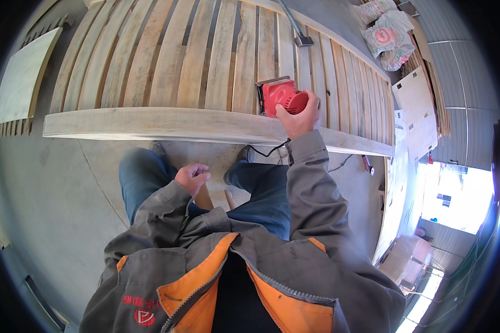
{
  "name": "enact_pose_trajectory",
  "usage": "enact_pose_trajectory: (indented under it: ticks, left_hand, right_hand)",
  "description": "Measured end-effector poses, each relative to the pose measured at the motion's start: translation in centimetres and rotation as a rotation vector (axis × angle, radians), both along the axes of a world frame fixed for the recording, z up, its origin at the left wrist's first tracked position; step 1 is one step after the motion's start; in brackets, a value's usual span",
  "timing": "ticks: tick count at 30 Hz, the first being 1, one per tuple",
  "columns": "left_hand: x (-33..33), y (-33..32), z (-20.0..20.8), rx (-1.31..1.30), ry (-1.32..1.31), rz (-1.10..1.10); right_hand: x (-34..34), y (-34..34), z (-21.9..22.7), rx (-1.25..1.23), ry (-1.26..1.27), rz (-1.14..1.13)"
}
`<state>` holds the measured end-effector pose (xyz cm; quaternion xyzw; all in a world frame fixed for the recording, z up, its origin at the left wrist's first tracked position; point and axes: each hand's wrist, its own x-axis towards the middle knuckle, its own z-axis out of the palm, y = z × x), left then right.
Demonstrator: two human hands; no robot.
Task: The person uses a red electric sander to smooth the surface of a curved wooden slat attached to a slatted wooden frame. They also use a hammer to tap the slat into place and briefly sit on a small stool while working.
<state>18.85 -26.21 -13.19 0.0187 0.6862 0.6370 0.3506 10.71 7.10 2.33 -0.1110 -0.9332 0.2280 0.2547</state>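
Observation:
My right hand (301, 115) is wrapped round the back of a red electric sander (283, 99). The sander rests at the near rail of a large slatted wooden frame (172, 123), its flat pad toward the slats. From the tool a black cord (269, 152) hangs down below the rail. Over my lap, apart from the frame, my left hand (193, 177) has its fingers curled in, and I see nothing in them. Just beneath it, tan pieces (203, 198) show between my legs; what they belong to is hidden.
A grey metal bar with a dark block end (304, 41) reaches over the slats from the far side. White sacks (388, 33) lie at the far right, near leaning boards (415, 114). A pale panel (25, 77) stands at left. Another tool (368, 165) is low on the right.

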Motion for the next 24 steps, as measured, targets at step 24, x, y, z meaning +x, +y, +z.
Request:
enact_pose_trajectory:
  ticks: [24]
  left_hand:
    - [0.0,0.2,0.0,-0.022,0.017,-0.031]
  right_hand:
    - [-2.1,1.6,2.5,0.231,-0.194,0.168]
